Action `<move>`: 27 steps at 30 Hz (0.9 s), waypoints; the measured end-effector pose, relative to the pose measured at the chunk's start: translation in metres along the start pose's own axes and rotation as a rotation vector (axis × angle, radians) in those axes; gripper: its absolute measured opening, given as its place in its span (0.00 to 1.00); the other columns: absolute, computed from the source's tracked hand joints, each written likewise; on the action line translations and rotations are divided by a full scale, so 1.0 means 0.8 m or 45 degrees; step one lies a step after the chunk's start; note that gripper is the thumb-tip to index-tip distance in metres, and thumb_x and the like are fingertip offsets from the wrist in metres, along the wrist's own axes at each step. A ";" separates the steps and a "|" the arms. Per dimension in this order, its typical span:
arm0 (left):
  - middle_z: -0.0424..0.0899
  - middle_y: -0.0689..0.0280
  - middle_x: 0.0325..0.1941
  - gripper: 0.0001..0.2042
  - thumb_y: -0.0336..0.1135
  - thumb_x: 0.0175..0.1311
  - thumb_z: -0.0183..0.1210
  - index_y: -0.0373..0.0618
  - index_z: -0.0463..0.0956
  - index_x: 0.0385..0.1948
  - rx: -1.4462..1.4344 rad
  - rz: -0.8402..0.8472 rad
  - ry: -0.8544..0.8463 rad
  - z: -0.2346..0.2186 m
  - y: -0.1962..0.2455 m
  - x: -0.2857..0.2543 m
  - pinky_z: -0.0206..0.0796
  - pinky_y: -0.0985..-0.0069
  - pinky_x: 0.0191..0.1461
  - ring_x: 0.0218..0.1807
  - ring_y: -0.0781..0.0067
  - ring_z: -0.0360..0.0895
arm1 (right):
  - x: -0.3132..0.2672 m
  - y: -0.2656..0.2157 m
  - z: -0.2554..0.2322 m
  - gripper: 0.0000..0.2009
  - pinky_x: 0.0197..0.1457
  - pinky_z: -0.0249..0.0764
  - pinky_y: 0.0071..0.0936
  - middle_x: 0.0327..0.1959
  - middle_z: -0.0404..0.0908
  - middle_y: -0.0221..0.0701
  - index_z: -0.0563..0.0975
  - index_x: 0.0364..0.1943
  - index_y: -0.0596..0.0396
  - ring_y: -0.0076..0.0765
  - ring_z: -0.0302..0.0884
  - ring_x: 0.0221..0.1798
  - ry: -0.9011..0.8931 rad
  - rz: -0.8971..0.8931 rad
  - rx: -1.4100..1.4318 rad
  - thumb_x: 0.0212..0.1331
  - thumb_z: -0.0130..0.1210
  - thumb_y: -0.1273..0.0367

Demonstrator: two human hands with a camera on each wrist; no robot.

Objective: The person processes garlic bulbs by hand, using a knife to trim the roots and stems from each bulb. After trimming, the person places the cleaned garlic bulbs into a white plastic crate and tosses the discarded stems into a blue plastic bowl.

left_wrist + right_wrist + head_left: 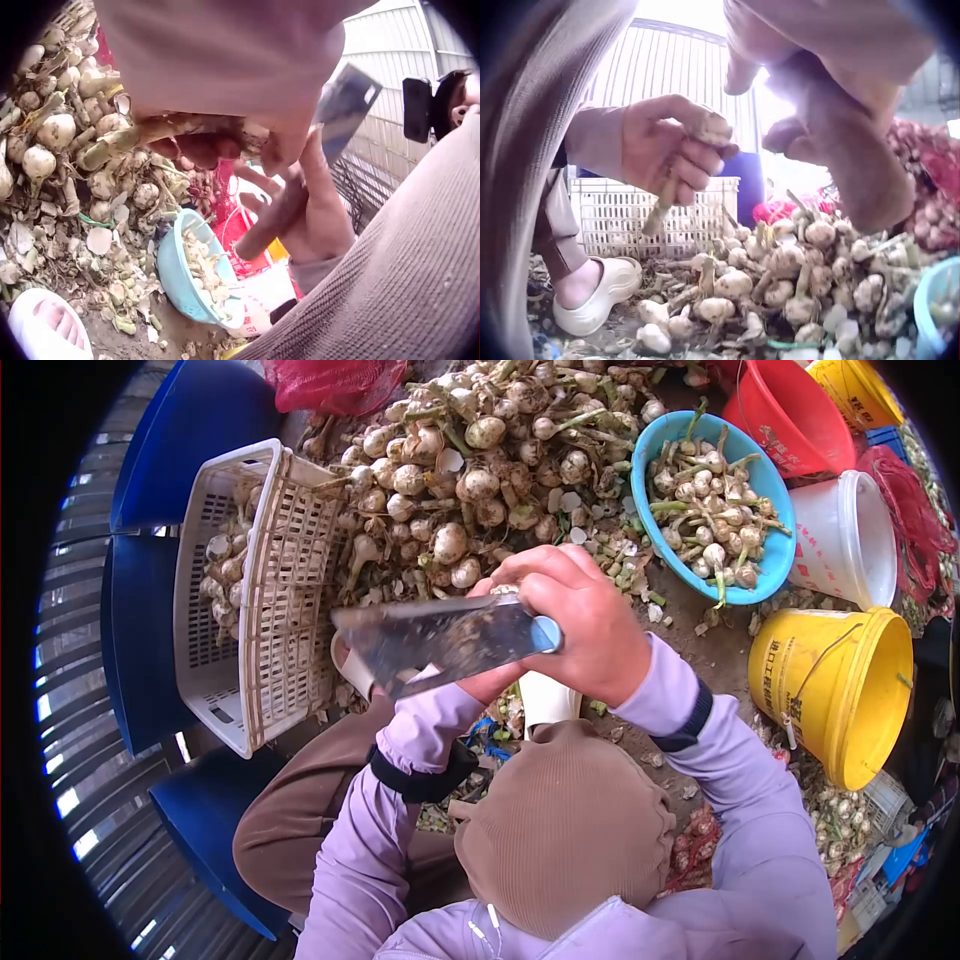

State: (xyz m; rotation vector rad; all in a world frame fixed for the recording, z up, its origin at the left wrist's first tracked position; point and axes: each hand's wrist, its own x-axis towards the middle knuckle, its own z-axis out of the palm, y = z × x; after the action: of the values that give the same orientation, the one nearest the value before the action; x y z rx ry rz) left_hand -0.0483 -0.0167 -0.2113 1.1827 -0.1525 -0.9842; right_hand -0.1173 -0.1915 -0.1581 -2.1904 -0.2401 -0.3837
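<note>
My right hand (590,625) grips the handle (274,221) of a broad-bladed knife (450,645). In the head view the blade points left, over my left hand (490,682), and hides most of it. The right wrist view shows the left hand's fingers curled round a garlic bulb (711,129), its cut-looking stem (658,214) hanging below the fist. From the left wrist the same stem sticks out leftward, and the blade stands up behind the hand. Both hands are close together above a heap of garlic (470,480) with stems on.
Left of the heap stands a white crate (290,580) with some garlic inside. To the right are a blue basin (640,480) of trimmed bulbs, a yellow bucket (800,670), a white bucket (835,530) and a red bucket (790,410). Peel scraps cover the ground.
</note>
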 end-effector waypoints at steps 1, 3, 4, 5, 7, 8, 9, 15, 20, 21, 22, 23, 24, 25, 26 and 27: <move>0.72 0.62 0.59 0.34 0.37 0.58 0.66 0.43 0.59 0.65 1.188 0.406 -0.108 0.005 0.018 -0.002 0.66 0.72 0.62 0.58 0.67 0.73 | -0.002 0.005 0.002 0.22 0.56 0.67 0.39 0.47 0.74 0.36 0.75 0.37 0.56 0.46 0.69 0.52 0.002 -0.002 -0.008 0.33 0.70 0.68; 0.71 0.61 0.60 0.33 0.37 0.58 0.66 0.43 0.59 0.65 0.657 0.228 0.086 -0.023 -0.010 -0.008 0.67 0.72 0.61 0.57 0.67 0.73 | -0.002 0.015 0.009 0.16 0.54 0.67 0.39 0.48 0.75 0.37 0.73 0.31 0.57 0.48 0.71 0.49 0.168 0.059 -0.143 0.35 0.66 0.72; 0.70 0.61 0.60 0.32 0.41 0.61 0.64 0.42 0.60 0.64 0.068 0.072 0.090 -0.031 -0.005 -0.007 0.70 0.73 0.58 0.57 0.69 0.73 | -0.003 0.017 0.011 0.15 0.53 0.68 0.39 0.47 0.74 0.37 0.72 0.30 0.57 0.48 0.70 0.49 0.221 0.027 -0.146 0.36 0.65 0.72; 0.72 0.59 0.58 0.29 0.44 0.66 0.59 0.41 0.61 0.64 -0.115 0.351 -0.063 -0.023 -0.012 -0.035 0.71 0.75 0.54 0.56 0.72 0.73 | -0.007 0.016 0.020 0.15 0.53 0.68 0.39 0.47 0.74 0.37 0.72 0.30 0.57 0.48 0.70 0.49 0.214 0.029 -0.133 0.36 0.65 0.72; 0.78 0.62 0.48 0.25 0.45 0.70 0.53 0.39 0.64 0.62 0.219 0.227 0.007 -0.013 -0.002 -0.047 0.73 0.77 0.47 0.47 0.77 0.76 | -0.014 0.012 0.038 0.13 0.52 0.69 0.39 0.47 0.74 0.36 0.73 0.29 0.56 0.47 0.70 0.50 0.088 -0.079 -0.049 0.39 0.65 0.72; 0.80 0.68 0.36 0.19 0.42 0.73 0.49 0.37 0.70 0.56 0.206 0.188 0.148 0.020 0.023 -0.047 0.70 0.82 0.39 0.36 0.81 0.77 | -0.017 0.007 0.042 0.10 0.50 0.71 0.39 0.44 0.75 0.36 0.73 0.28 0.56 0.46 0.72 0.47 0.066 -0.090 0.112 0.42 0.63 0.72; 0.78 0.72 0.30 0.16 0.42 0.73 0.49 0.37 0.73 0.49 0.370 0.222 0.276 0.011 0.004 -0.014 0.67 0.84 0.34 0.30 0.84 0.75 | -0.018 0.010 0.038 0.10 0.50 0.71 0.39 0.44 0.75 0.36 0.73 0.28 0.56 0.46 0.72 0.47 0.065 -0.090 0.111 0.42 0.63 0.72; 0.77 0.68 0.27 0.08 0.36 0.70 0.52 0.40 0.72 0.40 0.410 0.245 0.233 -0.020 -0.001 -0.005 0.67 0.79 0.34 0.30 0.80 0.74 | -0.021 0.015 -0.013 0.09 0.29 0.73 0.42 0.24 0.78 0.38 0.74 0.30 0.52 0.51 0.79 0.29 -0.077 0.469 -0.147 0.50 0.62 0.65; 0.77 0.61 0.29 0.08 0.33 0.67 0.56 0.41 0.73 0.41 0.985 0.312 0.242 -0.005 0.025 -0.015 0.67 0.73 0.36 0.30 0.70 0.75 | -0.009 0.019 0.006 0.07 0.28 0.74 0.43 0.21 0.78 0.40 0.76 0.26 0.52 0.52 0.79 0.27 -0.067 0.549 -0.005 0.52 0.60 0.65; 0.77 0.59 0.30 0.08 0.32 0.65 0.57 0.42 0.73 0.42 1.173 0.438 0.258 -0.012 0.027 -0.017 0.67 0.72 0.36 0.31 0.65 0.76 | -0.015 0.029 0.006 0.07 0.28 0.74 0.43 0.20 0.78 0.41 0.76 0.26 0.52 0.52 0.79 0.27 -0.132 0.580 -0.028 0.53 0.59 0.65; 0.78 0.57 0.32 0.10 0.31 0.62 0.59 0.43 0.74 0.44 1.355 0.422 0.262 -0.014 0.043 -0.022 0.68 0.68 0.38 0.35 0.57 0.76 | -0.034 0.049 0.011 0.07 0.28 0.73 0.43 0.20 0.78 0.42 0.77 0.25 0.54 0.52 0.79 0.26 -0.132 0.635 -0.104 0.53 0.58 0.66; 0.78 0.59 0.32 0.12 0.30 0.60 0.60 0.45 0.75 0.46 1.367 0.578 0.310 -0.020 0.047 -0.025 0.68 0.68 0.39 0.36 0.59 0.76 | -0.044 0.054 0.005 0.10 0.26 0.71 0.41 0.19 0.78 0.41 0.77 0.25 0.55 0.50 0.78 0.23 -0.105 0.679 -0.113 0.54 0.59 0.64; 0.79 0.60 0.33 0.13 0.29 0.60 0.61 0.45 0.75 0.47 1.376 0.645 0.332 -0.027 0.053 -0.023 0.68 0.68 0.40 0.36 0.59 0.76 | -0.046 0.062 0.006 0.12 0.26 0.70 0.40 0.18 0.77 0.39 0.76 0.25 0.55 0.49 0.76 0.21 -0.019 0.730 -0.054 0.54 0.60 0.61; 0.79 0.60 0.34 0.14 0.28 0.59 0.61 0.45 0.76 0.47 1.386 0.690 0.338 -0.033 0.058 -0.023 0.69 0.68 0.40 0.36 0.58 0.76 | -0.053 0.062 0.007 0.14 0.25 0.69 0.39 0.17 0.76 0.38 0.75 0.25 0.56 0.47 0.75 0.20 0.066 0.804 0.015 0.55 0.61 0.59; 0.80 0.61 0.36 0.14 0.27 0.59 0.61 0.45 0.76 0.48 1.336 0.648 0.297 -0.044 0.063 -0.021 0.70 0.70 0.40 0.36 0.63 0.77 | -0.050 0.063 0.011 0.16 0.25 0.69 0.38 0.17 0.75 0.36 0.74 0.25 0.55 0.46 0.74 0.20 0.105 0.800 0.009 0.54 0.62 0.57; 0.81 0.62 0.38 0.14 0.27 0.61 0.61 0.45 0.76 0.48 1.207 0.598 0.363 -0.061 0.064 -0.021 0.70 0.73 0.40 0.35 0.68 0.77 | -0.033 0.071 0.016 0.17 0.26 0.68 0.38 0.17 0.75 0.35 0.74 0.25 0.55 0.45 0.74 0.20 0.148 0.782 0.001 0.53 0.63 0.56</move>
State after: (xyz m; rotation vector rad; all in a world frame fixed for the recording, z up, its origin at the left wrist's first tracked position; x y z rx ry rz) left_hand -0.0013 0.0311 -0.1831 2.0101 -0.6873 -0.2834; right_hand -0.1225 -0.2166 -0.2168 -2.1049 0.4884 -0.1601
